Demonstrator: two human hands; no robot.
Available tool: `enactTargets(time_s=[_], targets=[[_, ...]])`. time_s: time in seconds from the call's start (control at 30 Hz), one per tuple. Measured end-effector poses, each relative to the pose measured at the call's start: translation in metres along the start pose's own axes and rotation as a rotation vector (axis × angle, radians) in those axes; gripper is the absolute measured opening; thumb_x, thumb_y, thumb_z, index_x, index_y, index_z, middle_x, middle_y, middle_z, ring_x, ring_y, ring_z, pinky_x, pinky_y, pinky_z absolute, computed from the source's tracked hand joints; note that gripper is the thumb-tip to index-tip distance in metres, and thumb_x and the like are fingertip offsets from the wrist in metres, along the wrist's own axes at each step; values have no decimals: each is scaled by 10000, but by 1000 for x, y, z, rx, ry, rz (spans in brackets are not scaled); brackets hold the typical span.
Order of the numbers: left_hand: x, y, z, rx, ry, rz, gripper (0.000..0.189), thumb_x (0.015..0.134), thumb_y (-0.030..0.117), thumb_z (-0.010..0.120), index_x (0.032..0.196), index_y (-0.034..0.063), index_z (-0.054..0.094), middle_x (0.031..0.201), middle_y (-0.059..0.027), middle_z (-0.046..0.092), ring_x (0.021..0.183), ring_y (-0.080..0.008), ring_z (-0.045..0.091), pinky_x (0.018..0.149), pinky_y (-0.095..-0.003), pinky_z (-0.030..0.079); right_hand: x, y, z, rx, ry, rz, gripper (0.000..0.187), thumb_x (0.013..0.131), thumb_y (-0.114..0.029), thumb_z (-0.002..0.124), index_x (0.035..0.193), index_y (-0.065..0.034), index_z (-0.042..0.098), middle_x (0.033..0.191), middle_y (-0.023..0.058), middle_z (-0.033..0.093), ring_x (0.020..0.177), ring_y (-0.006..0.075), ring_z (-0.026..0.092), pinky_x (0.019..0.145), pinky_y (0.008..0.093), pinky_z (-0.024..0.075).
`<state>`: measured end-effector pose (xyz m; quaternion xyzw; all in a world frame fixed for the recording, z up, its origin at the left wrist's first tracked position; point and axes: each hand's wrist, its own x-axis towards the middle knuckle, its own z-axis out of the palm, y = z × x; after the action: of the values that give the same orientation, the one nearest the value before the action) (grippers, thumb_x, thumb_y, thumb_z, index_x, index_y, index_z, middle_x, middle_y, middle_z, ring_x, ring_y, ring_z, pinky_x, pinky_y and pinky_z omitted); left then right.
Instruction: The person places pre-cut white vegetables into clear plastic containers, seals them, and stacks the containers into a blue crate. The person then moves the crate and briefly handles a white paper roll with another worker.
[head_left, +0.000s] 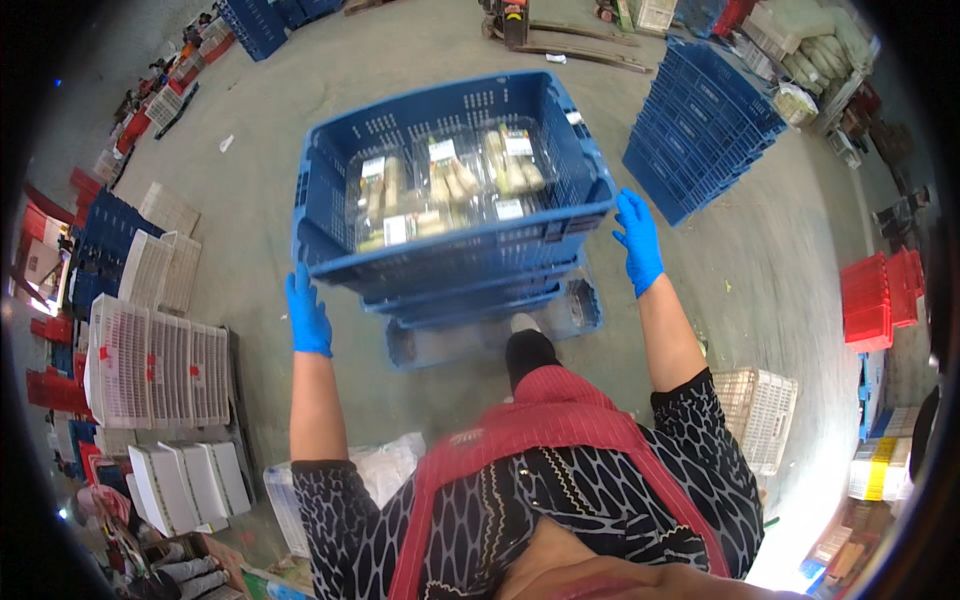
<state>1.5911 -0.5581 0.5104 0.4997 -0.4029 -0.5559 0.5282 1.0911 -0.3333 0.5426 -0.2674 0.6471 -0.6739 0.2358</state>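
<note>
A blue perforated plastic crate tops a stack right in front of me. Inside it lie several clear plastic packs of pale, stalk-like vegetables, with white labels on their lids. By the crate's near left corner is my left hand, in a blue glove with fingers stretched out. My right hand, gloved likewise, reaches to the near right corner with its fingers apart. Neither hand visibly wraps the rim, and whether the fingertips touch it is unclear. Further blue crates are partly hidden under the top one.
A tall nested stack of blue crates stands to the right. Beyond lies a pallet jack. White crates and white boxes line the left. Red bins and a white basket are at right. My foot is beside the stack.
</note>
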Motion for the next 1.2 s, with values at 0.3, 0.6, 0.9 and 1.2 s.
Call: enactTargets(time_s=[0.3, 0.6, 0.9, 1.2], targets=[[46, -15, 39, -202, 136, -76, 523, 914, 316, 443, 1410, 150, 433, 1376, -81, 492, 1249, -240, 462, 1001, -452, 358, 74, 5, 38, -414, 138, -100, 557, 854, -232, 617, 1337, 2, 469, 1257, 244, 565, 1162, 341, 559, 960, 400, 443], [23, -32, 63, -248, 117, 32, 538, 913, 302, 436, 1426, 141, 413, 1385, -70, 485, 1218, -234, 491, 968, -407, 401, 135, 6, 29, -443, 76, -209, 455, 852, -191, 586, 1259, 6, 541, 1174, 231, 614, 1091, 325, 601, 915, 391, 464], [-37, -43, 160, -377, 157, 185, 526, 896, 125, 399, 1418, 70, 363, 1401, -81, 397, 1250, -249, 401, 1043, -388, 340, 289, 7, 9, -407, -71, -274, 395, 771, -111, 543, 1146, -16, 624, 1043, 185, 673, 960, 271, 642, 837, 356, 486], [-37, -37, 173, -480, 140, 186, 539, 882, 103, 412, 1417, 70, 354, 1410, -81, 383, 1249, -235, 407, 1040, -382, 347, 279, 5, 5, -207, -14, -205, 379, 778, -88, 502, 1126, -26, 640, 930, 98, 666, 809, 175, 599, 717, 307, 472]])
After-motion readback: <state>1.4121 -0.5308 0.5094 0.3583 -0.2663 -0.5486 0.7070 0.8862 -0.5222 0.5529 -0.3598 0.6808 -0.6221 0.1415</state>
